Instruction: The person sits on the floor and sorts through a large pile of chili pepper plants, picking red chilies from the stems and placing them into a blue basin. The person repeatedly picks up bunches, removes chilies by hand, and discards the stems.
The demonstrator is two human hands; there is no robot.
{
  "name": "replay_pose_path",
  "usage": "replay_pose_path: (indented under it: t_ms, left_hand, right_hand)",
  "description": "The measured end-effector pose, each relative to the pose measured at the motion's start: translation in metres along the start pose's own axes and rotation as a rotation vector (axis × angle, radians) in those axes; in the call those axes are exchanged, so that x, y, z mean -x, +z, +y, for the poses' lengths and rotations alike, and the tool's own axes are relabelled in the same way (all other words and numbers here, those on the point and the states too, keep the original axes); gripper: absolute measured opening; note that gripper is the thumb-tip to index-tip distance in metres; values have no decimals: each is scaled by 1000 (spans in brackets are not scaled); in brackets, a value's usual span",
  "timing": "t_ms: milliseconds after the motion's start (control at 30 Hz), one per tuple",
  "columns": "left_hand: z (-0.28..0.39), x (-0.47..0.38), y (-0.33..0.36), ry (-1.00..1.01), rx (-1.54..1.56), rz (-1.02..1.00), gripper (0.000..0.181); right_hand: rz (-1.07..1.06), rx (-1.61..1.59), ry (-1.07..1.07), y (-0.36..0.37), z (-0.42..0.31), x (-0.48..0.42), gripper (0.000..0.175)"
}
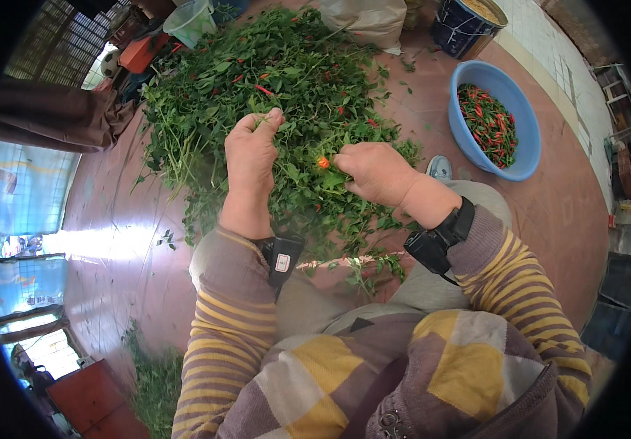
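A large heap of cut chili pepper plants (205, 104), green leaves with scattered red fruit, lies on the floor before my knees. My left hand (250, 151) is raised over the heap, thumb and bent fingers pinching a thin green stem (260, 119). To the right, my right hand (377, 169) has its fingers curled in at a leafy chili sprig (337, 179); the fingertips are partly hidden. Just beside them shows an orange pepper (322, 162). Picked red and green chilies (485, 126) fill the bottom of a blue plastic basin (527, 131) on my right.
Behind the heap stand a pale woven sack (367, 22), a dark bucket (461, 33) of yellowish grain and a light green plastic basket (190, 24). More greenery (153, 384) lies at lower left near a red-brown box (93, 398). A brown curtain (57, 115) hangs at left.
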State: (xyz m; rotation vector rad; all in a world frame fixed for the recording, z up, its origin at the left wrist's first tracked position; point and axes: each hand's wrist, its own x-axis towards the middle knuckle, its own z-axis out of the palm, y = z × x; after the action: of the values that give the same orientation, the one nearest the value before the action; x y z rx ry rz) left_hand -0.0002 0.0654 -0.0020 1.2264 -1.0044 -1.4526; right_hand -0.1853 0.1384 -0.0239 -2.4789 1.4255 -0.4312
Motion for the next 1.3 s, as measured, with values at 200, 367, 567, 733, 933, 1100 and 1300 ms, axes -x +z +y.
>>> replay_pose_path:
  t_ms: [200,367,567,733,933,1100,1300]
  left_hand:
    - [-1,8,-1,-281,-184,-336,29]
    - [-4,10,0,-297,-61,-460,16]
    - [-10,10,7,-334,183,-263,12]
    - [-6,5,2,-307,368,-135,14]
    - [-6,-4,-13,-264,380,-124,17]
    - [-3,6,-1,-107,-226,-98,28]
    - [-5,26,16,-56,-200,-376,30]
  right_hand:
    - [60,18,-51,-3,0,-1,22]
    - [78,-101,-32,-3,-1,-1,22]
    - [85,-256,74,-6,-1,-3,23]
    - [54,-301,81,-9,-1,0,24]
    - [-38,-669,231,-11,-3,1,22]
    - [-22,-1220,404,-16,-4,0,27]
    - [-4,-869,339,-17,-3,-4,30]
